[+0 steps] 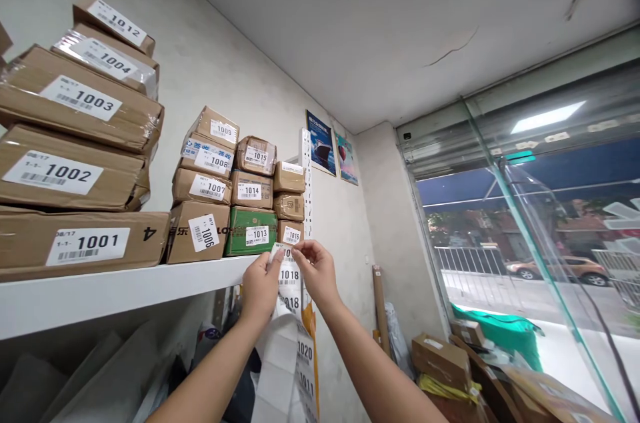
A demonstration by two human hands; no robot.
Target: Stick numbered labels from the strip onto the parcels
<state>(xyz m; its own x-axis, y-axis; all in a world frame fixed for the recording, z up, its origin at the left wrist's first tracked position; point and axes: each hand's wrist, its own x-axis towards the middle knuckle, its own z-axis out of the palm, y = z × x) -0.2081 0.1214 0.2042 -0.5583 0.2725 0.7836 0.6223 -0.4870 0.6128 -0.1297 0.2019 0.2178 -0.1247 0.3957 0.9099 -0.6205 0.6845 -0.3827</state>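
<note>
A long strip of white numbered labels (289, 276) hangs down in front of the shelf's end, with 1018 readable near its top. My left hand (263, 283) grips the strip's left edge, thumb on its face. My right hand (317, 269) pinches at the top label's right corner, thumb and forefinger close together; the fingers partly cover that label's number. Just behind my fingertips sits a small carton labelled 1016 (291, 233). Left of it is a green box labelled 1013 (251, 231). Further down, the strip curls, showing its blank back and more numbers.
Stacked cartons, such as the one labelled 1001 (30, 241), stand along a white shelf (90, 296). The perforated shelf post (307, 183) rises at its end. Bags lie underneath. More cardboard boxes (440, 359) are piled at lower right, beside a glass door (540, 256).
</note>
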